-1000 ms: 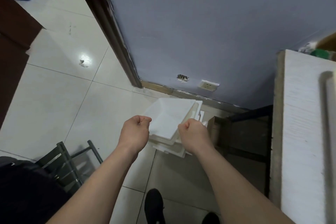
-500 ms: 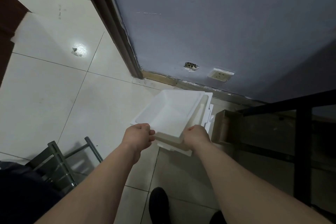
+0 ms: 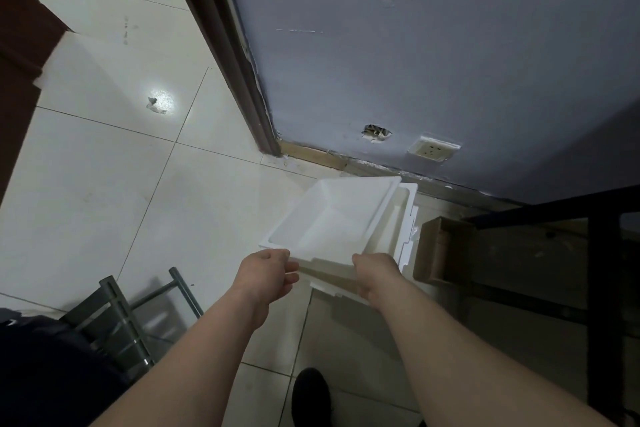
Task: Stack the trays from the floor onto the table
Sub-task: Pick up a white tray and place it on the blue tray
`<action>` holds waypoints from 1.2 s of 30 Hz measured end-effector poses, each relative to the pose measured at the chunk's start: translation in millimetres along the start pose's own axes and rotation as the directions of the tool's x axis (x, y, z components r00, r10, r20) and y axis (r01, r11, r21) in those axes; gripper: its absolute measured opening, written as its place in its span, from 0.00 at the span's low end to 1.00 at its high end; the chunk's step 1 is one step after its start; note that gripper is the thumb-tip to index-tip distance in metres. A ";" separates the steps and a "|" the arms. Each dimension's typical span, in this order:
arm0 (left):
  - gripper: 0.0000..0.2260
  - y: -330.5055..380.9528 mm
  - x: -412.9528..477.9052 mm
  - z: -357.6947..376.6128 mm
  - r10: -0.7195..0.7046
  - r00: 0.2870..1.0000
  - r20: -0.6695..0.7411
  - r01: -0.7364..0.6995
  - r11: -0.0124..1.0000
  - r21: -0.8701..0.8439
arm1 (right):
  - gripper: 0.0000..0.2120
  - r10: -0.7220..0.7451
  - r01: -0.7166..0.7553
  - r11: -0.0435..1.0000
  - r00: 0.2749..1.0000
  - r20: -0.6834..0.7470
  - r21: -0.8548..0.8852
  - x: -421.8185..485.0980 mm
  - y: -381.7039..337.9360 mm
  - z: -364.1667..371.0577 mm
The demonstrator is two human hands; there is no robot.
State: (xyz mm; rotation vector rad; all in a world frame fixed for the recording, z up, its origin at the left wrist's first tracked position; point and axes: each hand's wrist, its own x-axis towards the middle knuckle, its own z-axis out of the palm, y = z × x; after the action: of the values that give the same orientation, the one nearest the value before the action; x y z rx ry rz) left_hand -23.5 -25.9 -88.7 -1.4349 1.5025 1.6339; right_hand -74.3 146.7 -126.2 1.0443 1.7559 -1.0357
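Observation:
A white tray (image 3: 332, 218) is tilted above a stack of white trays (image 3: 403, 218) that rests on the tiled floor by the wall. My left hand (image 3: 266, 274) grips the top tray's near left corner. My right hand (image 3: 375, 272) grips its near right edge. The stack beneath shows only at its right and near edges; the rest is hidden under the held tray.
A black table frame (image 3: 595, 253) stands at the right, with a cardboard box (image 3: 440, 250) under it beside the trays. A grey metal rack (image 3: 131, 319) lies at lower left. My black shoe (image 3: 310, 395) is below. The grey wall (image 3: 415, 45) carries a socket (image 3: 433, 149).
My head has dropped lower, so the white tabletop has left the view. Both hands have closed on the top tray's near edge, and the tray has tilted up off the stack.

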 end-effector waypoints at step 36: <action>0.09 -27.8 -155.0 -38.2 0.026 0.952 -0.306 -0.108 0.961 -0.256 | 0.09 -0.442 0.432 0.895 0.892 0.089 0.115 -202.1 72.1 -123.2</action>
State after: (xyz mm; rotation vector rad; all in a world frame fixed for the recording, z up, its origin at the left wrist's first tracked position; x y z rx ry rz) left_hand 64.9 -9.5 46.2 -1.8710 1.5468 1.7798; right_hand 26.6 234.0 82.2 0.6337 1.9092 -1.4359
